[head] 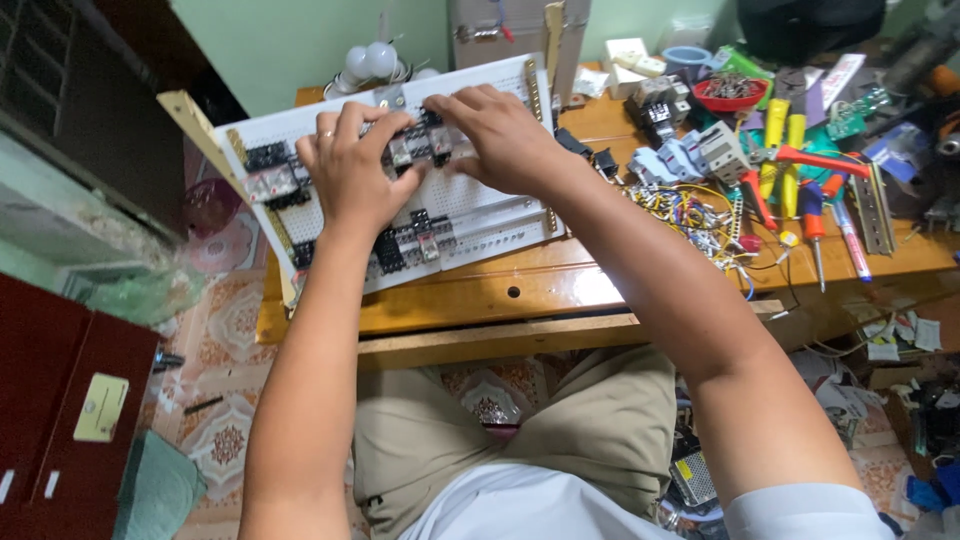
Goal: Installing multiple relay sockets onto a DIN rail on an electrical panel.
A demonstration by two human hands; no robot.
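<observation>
Two hands are down on a white perforated mounting board [480,205] in the head view, tilted up on the wooden bench [560,275]. The left hand [352,165] has its fingers curled around a clear relay module [405,150] on the upper row, thumb underneath; the right hand [500,135] presses its bent fingers onto the neighbouring module [440,140], though whether it pinches or merely pushes I cannot tell. These modules look light, rigid plastic, probably brittle at the clips, best gripped by their side walls. More black relay sockets [405,245] sit on the lower row. To the right the bench is crowded: a tangle of coloured wires [690,215], screwdrivers [812,225], yellow-handled pliers [775,135]. Below, a patterned tile floor [225,330]; behind, a pale green wall [300,40].
</observation>
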